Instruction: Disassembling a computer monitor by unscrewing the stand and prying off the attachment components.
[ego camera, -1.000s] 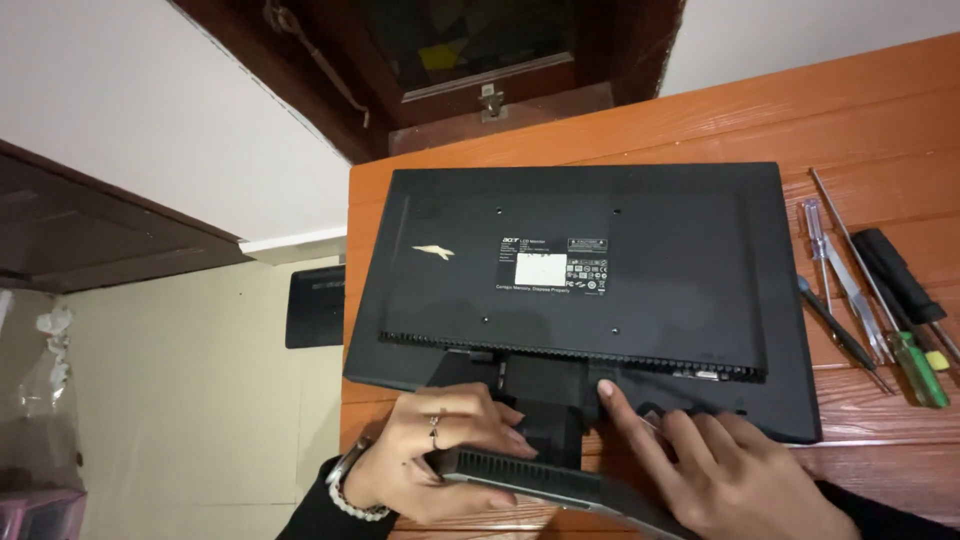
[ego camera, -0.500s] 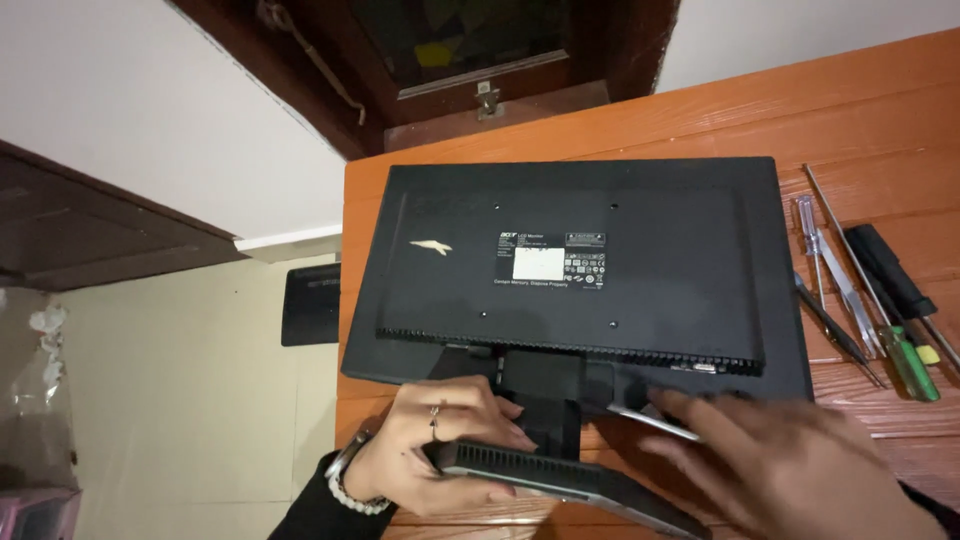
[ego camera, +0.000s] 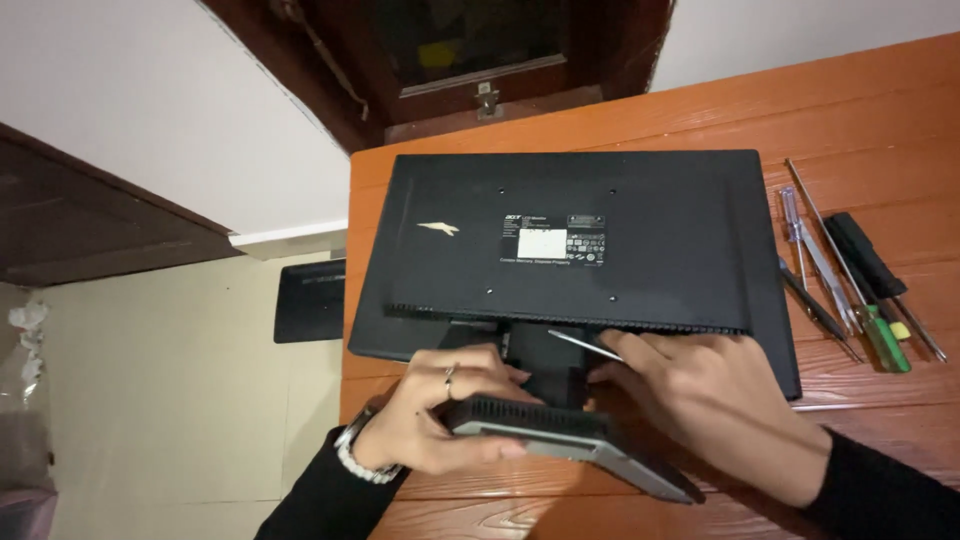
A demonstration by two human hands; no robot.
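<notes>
Head view, looking down. A black flat monitor (ego camera: pixel 570 250) lies face down on the orange wooden table (ego camera: pixel 880 110), back panel up, a pale label near the panel's middle. Its left edge overhangs the table's left side.

The stand neck (ego camera: pixel 545 365) rises from the monitor's near edge toward me and ends in the stand base (ego camera: pixel 560 445), a dark plate with a grey underside, tilted and held off the table.

My left hand (ego camera: pixel 440 415) wraps the left end of the stand base; its grip is pressed closed on the plate, thumb below, fingers over the top edge. I note a ring on one finger and a beaded bracelet at the wrist.

My right hand (ego camera: pixel 710 400) rests on the monitor's near edge, just right of the stand neck. Its fingers pinch a thin metal tool (ego camera: pixel 585 346), whose slim shaft points left toward the joint of neck and back panel. I cannot tell whether the tip touches the plastic.

On the right of the table, well apart from both hands, is a row of tools (ego camera: pixel 850 270): several slim screwdrivers, one with a green handle, and a black-handled one lying beside them.

Left of the table, lower down, I see a pale floor and a small dark flat object (ego camera: pixel 310 300). At the far side, a dark wooden frame stands against a white wall.
</notes>
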